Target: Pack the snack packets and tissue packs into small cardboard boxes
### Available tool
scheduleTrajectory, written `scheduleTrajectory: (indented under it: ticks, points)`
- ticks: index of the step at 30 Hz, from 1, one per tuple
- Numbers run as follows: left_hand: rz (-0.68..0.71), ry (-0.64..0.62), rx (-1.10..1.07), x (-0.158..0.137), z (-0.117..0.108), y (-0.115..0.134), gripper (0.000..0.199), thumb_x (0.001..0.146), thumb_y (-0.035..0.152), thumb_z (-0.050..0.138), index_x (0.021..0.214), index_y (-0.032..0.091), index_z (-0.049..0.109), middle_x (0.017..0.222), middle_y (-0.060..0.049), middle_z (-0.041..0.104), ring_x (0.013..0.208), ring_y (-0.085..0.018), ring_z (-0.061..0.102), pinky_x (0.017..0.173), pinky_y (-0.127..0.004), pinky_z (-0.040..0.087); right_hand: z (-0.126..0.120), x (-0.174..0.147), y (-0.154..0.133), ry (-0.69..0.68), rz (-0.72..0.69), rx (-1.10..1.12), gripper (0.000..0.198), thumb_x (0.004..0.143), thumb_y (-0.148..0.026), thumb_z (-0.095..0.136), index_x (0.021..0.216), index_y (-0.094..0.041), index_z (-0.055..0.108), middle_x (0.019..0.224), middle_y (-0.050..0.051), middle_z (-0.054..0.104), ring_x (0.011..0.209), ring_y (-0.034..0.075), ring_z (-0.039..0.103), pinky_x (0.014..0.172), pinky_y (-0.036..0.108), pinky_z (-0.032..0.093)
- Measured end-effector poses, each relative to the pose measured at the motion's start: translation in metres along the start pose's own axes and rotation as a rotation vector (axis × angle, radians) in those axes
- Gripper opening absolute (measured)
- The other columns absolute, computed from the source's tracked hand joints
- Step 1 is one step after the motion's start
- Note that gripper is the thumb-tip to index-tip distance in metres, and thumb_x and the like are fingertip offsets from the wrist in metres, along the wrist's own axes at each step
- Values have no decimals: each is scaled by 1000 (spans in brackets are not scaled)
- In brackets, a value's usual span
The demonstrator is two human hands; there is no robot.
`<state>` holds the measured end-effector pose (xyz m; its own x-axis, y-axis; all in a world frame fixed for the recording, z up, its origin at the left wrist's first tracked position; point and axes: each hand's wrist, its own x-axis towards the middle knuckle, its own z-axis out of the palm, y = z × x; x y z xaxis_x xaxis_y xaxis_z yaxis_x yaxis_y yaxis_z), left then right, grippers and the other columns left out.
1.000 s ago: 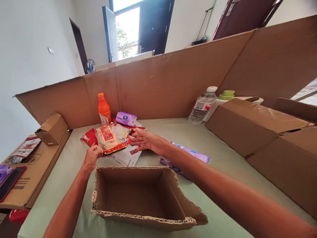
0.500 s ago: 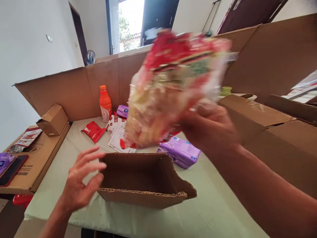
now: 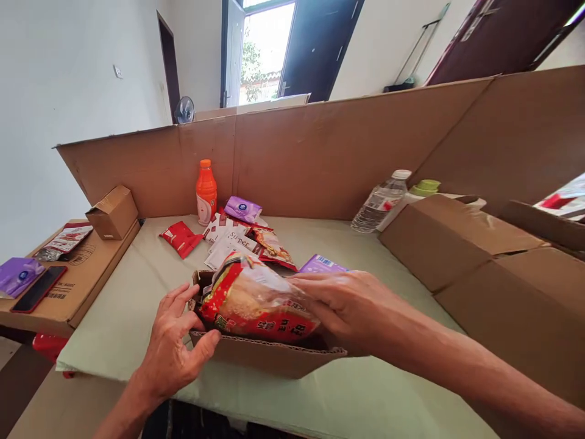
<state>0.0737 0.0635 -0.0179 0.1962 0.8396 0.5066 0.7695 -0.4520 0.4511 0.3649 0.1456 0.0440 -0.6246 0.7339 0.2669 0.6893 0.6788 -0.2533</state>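
An open cardboard box stands in front of me on the green-covered table. A clear and red bag of snack food sits partly inside it, its upper part above the rim. My right hand grips the bag's right end, fingers partly hidden by the bag and the box. At the box's left end is my left hand, its fingers bent over the rim and its thumb against the front wall. Behind the box a purple tissue pack is partly covered by my right hand.
Farther back lie a red packet, white packets, a brown-red packet and a purple pack. An orange bottle and a clear bottle stand by the cardboard wall. Large cardboard boxes flank the right; a phone lies left.
My right hand has lowered the snack bag from above into the box. My left hand has come to the box's left end. The view has shifted, and the clear bottle now shows.
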Motion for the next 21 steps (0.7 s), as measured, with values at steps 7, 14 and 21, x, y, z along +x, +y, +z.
scheduleTrajectory:
  ticks: [7, 14, 21]
  points:
    - [16, -10, -8, -9, 3, -3, 28, 97, 38, 61, 76, 21, 68, 150, -17, 56, 138, -36, 53, 107, -56, 48, 42, 33, -22, -480, -153, -131, 28, 87, -7, 54, 97, -20, 76, 93, 10, 79, 80, 27, 75, 62, 31, 47]
    - [6, -13, -89, -15, 6, -10, 19, 98, 32, 60, 89, 21, 72, 153, -19, 52, 135, -34, 58, 105, -52, 53, 32, 32, -22, -486, -217, -213, 28, 91, -9, 61, 114, -18, 75, 105, 12, 77, 92, 29, 75, 71, 34, 53]
    - [96, 130, -140, -15, 15, -12, 11, 96, 20, 60, 94, 22, 71, 149, -14, 57, 129, -27, 64, 99, -38, 58, 42, 43, -28, -715, -52, -258, 33, 90, 2, 49, 95, -12, 79, 96, 16, 79, 91, 29, 77, 73, 33, 54]
